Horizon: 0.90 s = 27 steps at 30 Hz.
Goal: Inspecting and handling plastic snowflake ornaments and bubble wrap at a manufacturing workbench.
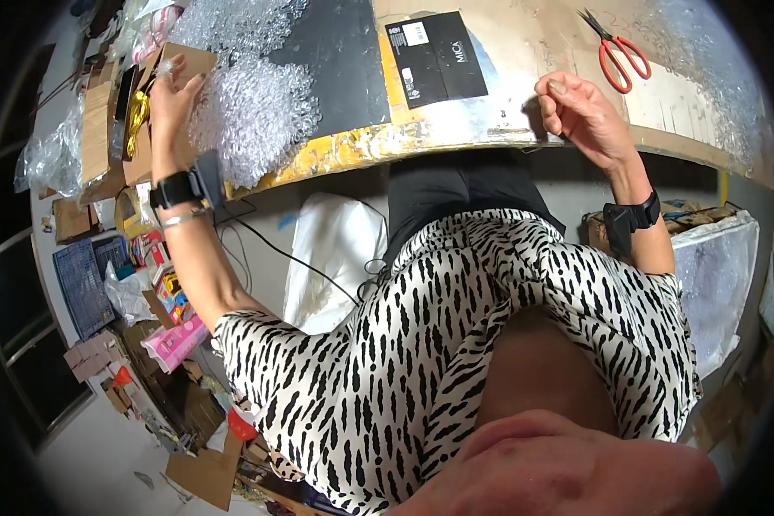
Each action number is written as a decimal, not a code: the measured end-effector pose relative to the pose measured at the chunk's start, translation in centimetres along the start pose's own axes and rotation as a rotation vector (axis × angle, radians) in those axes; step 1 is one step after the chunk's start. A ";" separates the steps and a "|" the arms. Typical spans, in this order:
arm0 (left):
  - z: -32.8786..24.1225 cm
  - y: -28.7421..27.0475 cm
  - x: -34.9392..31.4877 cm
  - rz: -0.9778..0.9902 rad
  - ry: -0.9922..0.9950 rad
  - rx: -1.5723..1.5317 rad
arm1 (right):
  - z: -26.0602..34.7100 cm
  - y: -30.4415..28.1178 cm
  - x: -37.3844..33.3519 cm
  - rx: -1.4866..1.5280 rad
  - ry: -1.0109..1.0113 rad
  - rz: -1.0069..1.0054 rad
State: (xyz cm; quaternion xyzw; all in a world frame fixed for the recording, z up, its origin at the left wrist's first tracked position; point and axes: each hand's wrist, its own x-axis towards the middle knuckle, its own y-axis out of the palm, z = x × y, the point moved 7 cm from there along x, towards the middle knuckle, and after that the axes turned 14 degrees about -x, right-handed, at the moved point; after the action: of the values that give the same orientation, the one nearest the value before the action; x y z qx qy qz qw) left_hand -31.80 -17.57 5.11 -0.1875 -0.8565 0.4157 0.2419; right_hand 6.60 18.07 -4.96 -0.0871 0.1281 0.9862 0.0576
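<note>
My left hand (175,96) reaches up at the far left, over an open cardboard box (193,62). Its thumb and fingers are apart, with nothing clearly held. Beside it in the box lies a bundle of yellow cord (136,122). My right hand (583,116) is raised over the table's near edge, fingers curled and thumb against the index finger. Whatever may be in that pinch is hidden. A flat black printed carton (439,60) lies on the table between the hands. Scissors with red handles (615,60) rest beyond my right hand.
Crumpled clear plastic wrap (254,112) heaps up right of my left hand. The table (525,34) has a worn, paint-stained edge running across in front of me. A white sack (334,258) stands below it. Boxes and a pink package (176,344) crowd the left side.
</note>
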 end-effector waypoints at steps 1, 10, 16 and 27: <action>-2.3 3.2 0.7 0.028 0.032 -0.034 | -0.2 -0.5 -0.3 -0.035 0.016 -0.046; -29.3 18.9 -13.3 0.961 -0.221 -1.433 | 6.0 3.5 1.4 -0.568 -0.371 -0.103; -28.9 22.2 -14.3 1.086 -0.232 -1.268 | 5.2 4.3 1.6 -0.543 -0.427 -0.137; -30.6 22.1 -14.0 1.041 -0.261 -1.495 | 4.8 2.0 1.5 -0.440 -0.431 -0.222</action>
State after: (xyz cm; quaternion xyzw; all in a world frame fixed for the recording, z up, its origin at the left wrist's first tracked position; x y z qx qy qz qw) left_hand -0.32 7.01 0.15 -0.6084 -0.7304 -0.1719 -0.2585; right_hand 4.13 17.55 -0.14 0.0999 -0.1137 0.9736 0.1705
